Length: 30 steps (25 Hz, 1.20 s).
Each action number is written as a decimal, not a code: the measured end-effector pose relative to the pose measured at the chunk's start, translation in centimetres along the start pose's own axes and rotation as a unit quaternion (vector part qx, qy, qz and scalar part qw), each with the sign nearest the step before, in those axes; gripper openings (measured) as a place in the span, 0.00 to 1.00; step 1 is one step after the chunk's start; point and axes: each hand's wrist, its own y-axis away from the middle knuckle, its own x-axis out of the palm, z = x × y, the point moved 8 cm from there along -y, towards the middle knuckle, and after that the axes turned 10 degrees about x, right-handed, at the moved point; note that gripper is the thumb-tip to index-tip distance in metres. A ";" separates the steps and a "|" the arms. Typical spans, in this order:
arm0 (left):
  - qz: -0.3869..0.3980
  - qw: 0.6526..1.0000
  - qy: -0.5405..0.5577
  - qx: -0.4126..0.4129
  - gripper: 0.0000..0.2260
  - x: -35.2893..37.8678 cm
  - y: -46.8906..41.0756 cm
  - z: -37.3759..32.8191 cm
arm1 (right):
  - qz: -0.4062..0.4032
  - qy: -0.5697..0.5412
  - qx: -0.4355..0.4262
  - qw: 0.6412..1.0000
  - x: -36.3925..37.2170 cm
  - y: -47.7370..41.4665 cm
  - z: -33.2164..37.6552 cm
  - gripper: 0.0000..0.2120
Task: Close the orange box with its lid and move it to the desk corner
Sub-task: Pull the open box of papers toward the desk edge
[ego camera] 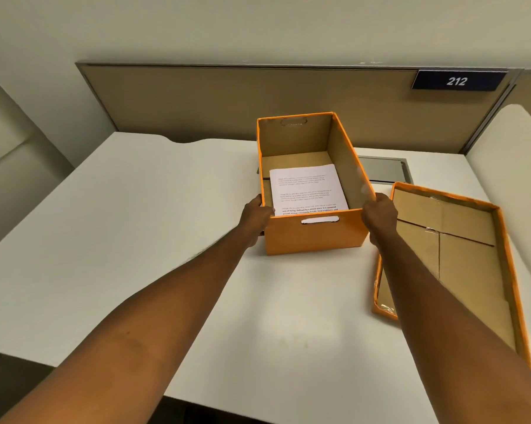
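Both hands, left (256, 216) and right (379, 216), grip the open box (314, 235) by its near corners on the desk (135, 209), paper (307, 188) inside, lid (460, 255) lying upside-down just right.

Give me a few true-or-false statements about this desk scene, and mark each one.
1. The box is open. True.
2. The lid sits on the box. False: it lies upside down on the desk, to the box's right.
3. Printed paper lies inside the box. True.
4. Only one hand touches the box. False: the left hand and right hand grip its two sides.
5. The sign reads 212. True.
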 end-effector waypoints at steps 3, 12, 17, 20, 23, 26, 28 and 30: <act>-0.002 1.000 0.004 0.008 0.15 -1.7 1.1 -0.2 | -0.018 -0.024 -0.019 0.999 0.0 2.8 0.4 0.15; -0.025 0.998 -0.031 0.045 0.19 -12.3 9.7 2.6 | -0.045 -0.065 -0.034 0.996 1.3 19.3 -2.0 0.15; -0.009 0.994 -0.078 0.081 0.21 -16.8 14.0 5.1 | -0.070 -0.101 -0.003 0.992 2.4 27.6 -4.6 0.18; 0.008 0.992 -0.086 0.094 0.21 -18.4 15.6 6.3 | -0.087 -0.090 0.003 0.992 3.2 30.5 -5.5 0.21; 0.025 0.989 -0.101 0.107 0.20 -19.6 16.5 7.1 | -0.096 -0.092 0.020 0.991 4.1 32.5 -6.3 0.20; 0.031 0.987 -0.116 0.107 0.20 -20.2 16.7 8.1 | -0.096 -0.099 0.027 0.990 4.6 33.7 -6.6 0.19; 0.027 0.986 -0.127 0.108 0.19 -20.7 16.8 8.8 | -0.094 -0.100 0.022 0.990 4.9 34.6 -6.7 0.18; 0.025 0.985 -0.134 0.105 0.19 -20.8 16.8 9.2 | -0.098 -0.096 0.015 0.991 5.0 35.1 -6.7 0.17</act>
